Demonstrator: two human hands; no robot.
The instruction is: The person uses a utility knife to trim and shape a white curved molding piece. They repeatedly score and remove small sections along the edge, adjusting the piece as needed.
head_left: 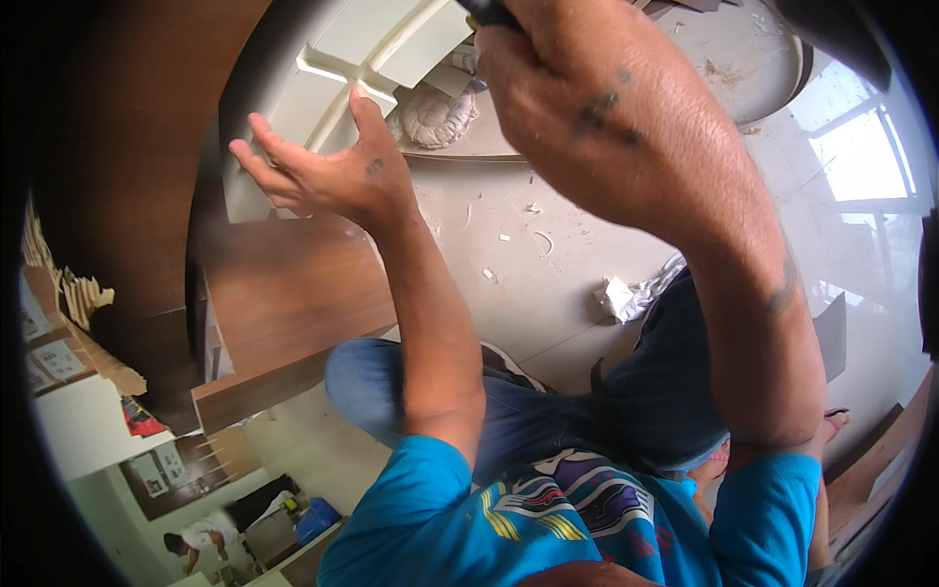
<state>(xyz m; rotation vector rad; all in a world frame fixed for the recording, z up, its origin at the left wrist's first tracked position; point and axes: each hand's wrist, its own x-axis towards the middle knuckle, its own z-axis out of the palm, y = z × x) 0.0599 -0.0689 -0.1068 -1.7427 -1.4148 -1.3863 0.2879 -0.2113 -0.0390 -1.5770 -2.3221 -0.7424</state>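
Observation:
My left hand (pixel 337 176) is open, its fingers spread, against or just in front of a pale white panel piece (pixel 421 49) with raised strips crossing on it. I cannot tell whether the fingertips touch the panel. Higher up and to the right, my right hand (pixel 562 88) is closed round a black handle (pixel 489 14) with a touch of yellow. The rest of that tool is cut off by the upper edge, so its kind does not show. Between my hands, beyond them, lies a pale coiled bundle (pixel 440 119).
A brown wooden board (pixel 293 279) is at the left, beside a tall dark brown panel (pixel 108 117). Scraps and crumpled silvery wrapping (pixel 626 298) lie on the tiled floor (pixel 489 210). A round pale board (pixel 753 59) is at the far right. Another person (pixel 210 533) bends down at lower left.

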